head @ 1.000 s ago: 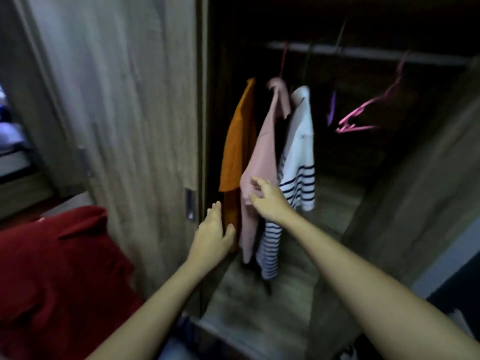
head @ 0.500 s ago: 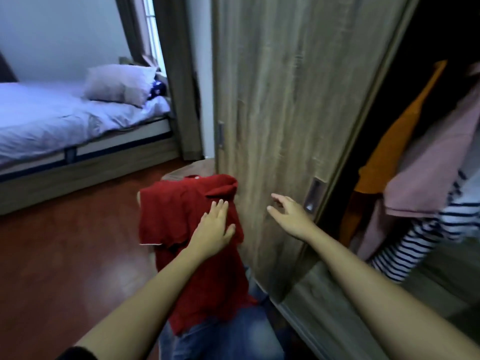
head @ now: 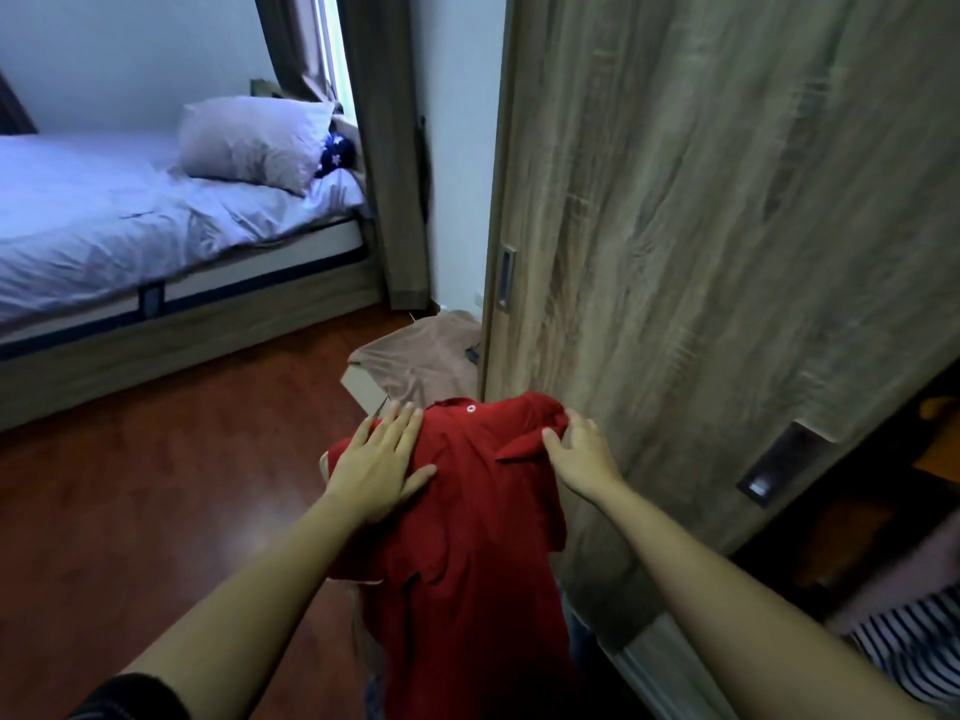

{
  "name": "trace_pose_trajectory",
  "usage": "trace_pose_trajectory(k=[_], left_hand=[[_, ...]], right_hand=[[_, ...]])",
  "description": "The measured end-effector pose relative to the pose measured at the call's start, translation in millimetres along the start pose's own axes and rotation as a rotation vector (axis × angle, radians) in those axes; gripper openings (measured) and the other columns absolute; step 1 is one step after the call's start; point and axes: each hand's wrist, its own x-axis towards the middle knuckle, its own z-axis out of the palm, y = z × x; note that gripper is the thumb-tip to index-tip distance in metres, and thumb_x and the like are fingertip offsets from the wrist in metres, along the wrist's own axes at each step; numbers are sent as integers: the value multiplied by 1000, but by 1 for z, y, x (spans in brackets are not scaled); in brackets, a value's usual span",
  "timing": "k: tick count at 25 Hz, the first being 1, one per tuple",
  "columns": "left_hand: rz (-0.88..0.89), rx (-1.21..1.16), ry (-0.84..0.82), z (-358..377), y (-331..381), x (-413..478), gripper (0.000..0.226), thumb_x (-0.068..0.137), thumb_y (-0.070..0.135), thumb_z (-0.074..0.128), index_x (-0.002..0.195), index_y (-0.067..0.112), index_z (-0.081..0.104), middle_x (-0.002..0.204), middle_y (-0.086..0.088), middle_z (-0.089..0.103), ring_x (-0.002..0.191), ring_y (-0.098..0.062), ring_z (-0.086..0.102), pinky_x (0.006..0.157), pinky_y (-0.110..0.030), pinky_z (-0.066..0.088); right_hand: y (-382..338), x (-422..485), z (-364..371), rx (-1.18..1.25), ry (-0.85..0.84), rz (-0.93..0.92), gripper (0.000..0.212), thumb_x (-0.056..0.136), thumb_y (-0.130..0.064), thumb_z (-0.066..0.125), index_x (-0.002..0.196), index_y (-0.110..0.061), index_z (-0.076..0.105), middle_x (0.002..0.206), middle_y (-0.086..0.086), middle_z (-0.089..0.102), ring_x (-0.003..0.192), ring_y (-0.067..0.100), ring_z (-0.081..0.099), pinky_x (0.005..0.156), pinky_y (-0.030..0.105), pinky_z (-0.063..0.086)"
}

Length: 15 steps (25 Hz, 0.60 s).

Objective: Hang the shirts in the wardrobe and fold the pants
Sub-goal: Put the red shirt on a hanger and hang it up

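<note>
A red polo shirt (head: 467,537) lies draped over a pile in front of the wardrobe's sliding door (head: 727,226). My left hand (head: 382,467) rests flat on the shirt's left shoulder with straight, spread fingers. My right hand (head: 579,452) grips the bunched fabric by the collar on the shirt's right side. A tan garment (head: 421,356) lies just behind the pile, over a pale box. In the wardrobe opening at the far right hang a striped shirt (head: 909,646), a pink one (head: 883,579) and an orange one (head: 943,407), all only partly in view.
A bed (head: 130,226) with a pillow (head: 249,137) fills the left side, across red-brown wooden floor (head: 130,511). A curtain (head: 384,148) hangs beside the wardrobe. The door has recessed handles (head: 779,462). A bit of blue denim shows under the red shirt.
My view swung left from the wardrobe interior to the pile. My right hand left the hanging shirts and took hold of the red shirt by the collar; my left hand settled on its shoulder.
</note>
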Motion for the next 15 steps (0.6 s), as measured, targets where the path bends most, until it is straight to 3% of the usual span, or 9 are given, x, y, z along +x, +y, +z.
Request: trace_pose_trajectory(k=[3, 6, 8, 10, 12, 15], left_hand=[[18, -4, 45, 19, -9, 6, 81, 87, 65, 23, 134, 4, 47, 132, -12, 56, 119, -27, 55, 100, -44, 41], [30, -16, 139, 29, -7, 8, 78, 80, 62, 38, 130, 4, 51, 128, -12, 59, 115, -26, 58, 95, -41, 44], [33, -14, 184, 32, -7, 9, 79, 79, 62, 39, 130, 3, 51, 128, -13, 59, 115, -27, 58, 94, -41, 45], [32, -35, 214, 35, -7, 9, 78, 80, 61, 40, 131, 3, 50, 129, -14, 58, 116, -28, 58, 94, -41, 45], [30, -34, 210, 35, -6, 8, 78, 80, 61, 39, 131, 3, 50, 130, -14, 57, 118, -28, 57, 95, -41, 44], [42, -47, 193, 31, -6, 7, 80, 84, 64, 32, 134, 3, 47, 134, -14, 54, 122, -28, 53, 100, -37, 33]], right_hand=[[2, 40, 18, 112, 84, 174, 57, 93, -27, 51, 137, 6, 34, 141, 27, 40, 132, 36, 37, 109, 35, 27], [10, 71, 36, 264, 93, 404, 60, 92, -31, 52, 132, 11, 37, 137, 30, 43, 129, 39, 42, 108, 39, 32], [21, 83, 46, 314, 83, 466, 49, 92, -28, 51, 125, 8, 48, 128, 29, 53, 122, 40, 50, 104, 42, 40], [22, 85, 47, 293, 190, 421, 33, 92, -17, 47, 116, 3, 58, 119, 26, 60, 115, 40, 55, 97, 40, 42], [8, 75, 37, 267, 433, 302, 30, 92, -7, 42, 116, 0, 58, 116, 23, 62, 111, 36, 56, 93, 34, 40], [-31, 53, 7, 308, 629, -60, 26, 89, -2, 41, 109, -1, 58, 106, 15, 62, 100, 26, 56, 83, 19, 35]])
